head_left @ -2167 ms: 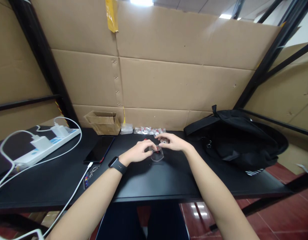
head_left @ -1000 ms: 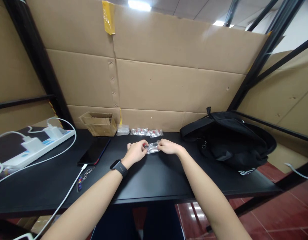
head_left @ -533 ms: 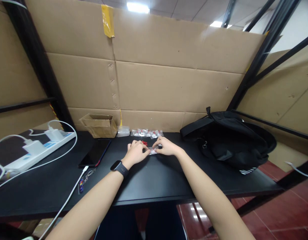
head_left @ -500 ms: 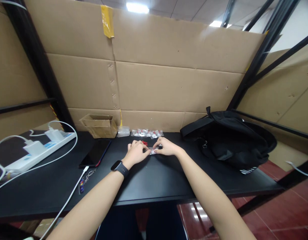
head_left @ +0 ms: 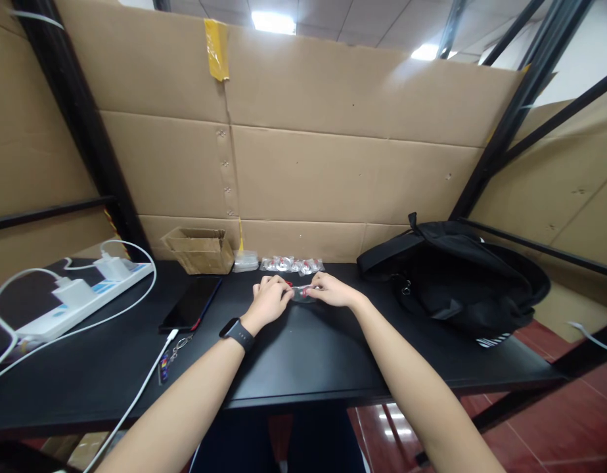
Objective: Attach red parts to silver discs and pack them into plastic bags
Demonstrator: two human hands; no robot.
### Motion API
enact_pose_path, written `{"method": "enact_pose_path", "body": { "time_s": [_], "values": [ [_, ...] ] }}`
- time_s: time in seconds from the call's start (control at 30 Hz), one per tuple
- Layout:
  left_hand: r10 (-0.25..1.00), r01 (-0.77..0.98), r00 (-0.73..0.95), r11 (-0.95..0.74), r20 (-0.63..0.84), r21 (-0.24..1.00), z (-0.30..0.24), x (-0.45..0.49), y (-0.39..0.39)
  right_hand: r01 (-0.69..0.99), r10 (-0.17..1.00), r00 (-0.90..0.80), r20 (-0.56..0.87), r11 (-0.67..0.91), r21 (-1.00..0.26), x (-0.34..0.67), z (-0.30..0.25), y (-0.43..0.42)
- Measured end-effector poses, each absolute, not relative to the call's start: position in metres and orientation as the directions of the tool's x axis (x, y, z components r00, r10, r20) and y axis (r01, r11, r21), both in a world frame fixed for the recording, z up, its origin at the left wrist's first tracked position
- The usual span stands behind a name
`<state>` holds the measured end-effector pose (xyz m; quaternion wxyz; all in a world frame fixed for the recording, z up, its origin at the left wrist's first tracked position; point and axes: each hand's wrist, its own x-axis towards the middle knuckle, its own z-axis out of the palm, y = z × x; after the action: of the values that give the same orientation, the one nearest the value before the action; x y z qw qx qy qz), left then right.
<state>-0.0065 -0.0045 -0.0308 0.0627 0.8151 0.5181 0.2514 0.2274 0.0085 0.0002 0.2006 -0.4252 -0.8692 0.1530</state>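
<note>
A small clear plastic bag (head_left: 300,293) with something red in it spans the gap between my hands, just above the black tabletop. My left hand (head_left: 270,301), with a dark watch on its wrist, pinches the bag's left end. Its right end is between the thumb and fingers of my right hand (head_left: 333,290). Beyond my left fingertips a bit of red material (head_left: 289,284) shows, mostly hidden. A row of filled clear packets (head_left: 292,265) lies behind my hands, and a stack of flat clear bags (head_left: 246,261) sits left of it.
An open cardboard box (head_left: 200,251) stands at the back left. Nearer are a phone (head_left: 191,303) on a white cable, a keychain (head_left: 164,366) and a white power strip (head_left: 81,302) with plugs. A black backpack (head_left: 461,276) fills the right side. Cardboard panels (head_left: 303,171) wall the back.
The small bag now looks stretched flatter between my hands, and its red content shows near my right fingers. The view has shifted slightly; both hands stay at nearly the same spot.
</note>
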Motion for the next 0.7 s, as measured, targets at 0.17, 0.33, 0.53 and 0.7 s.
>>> {"method": "enact_pose_path", "body": {
  "time_s": [0.17,0.33,0.53,0.7],
  "values": [
    [0.911,0.824,0.279,-0.39,0.305,0.412,-0.032,-0.005,-0.002,0.677,0.801,-0.554,0.226,0.592,-0.438,0.228,-0.003,0.009],
    [0.919,0.809,0.285,-0.384,0.274,0.446,-0.031,-0.005,-0.004,0.678,0.811,-0.546,0.211,0.575,-0.457,0.228,-0.008,0.013],
    [0.912,0.799,0.321,-0.405,0.254,0.445,-0.03,-0.006,-0.003,0.673,0.846,-0.487,0.214,0.521,-0.525,0.229,-0.009,0.016],
    [0.913,0.798,0.318,-0.404,0.257,0.447,-0.03,-0.007,-0.001,0.658,0.842,-0.466,0.273,0.536,-0.529,0.231,-0.011,0.02]
  ]
}}
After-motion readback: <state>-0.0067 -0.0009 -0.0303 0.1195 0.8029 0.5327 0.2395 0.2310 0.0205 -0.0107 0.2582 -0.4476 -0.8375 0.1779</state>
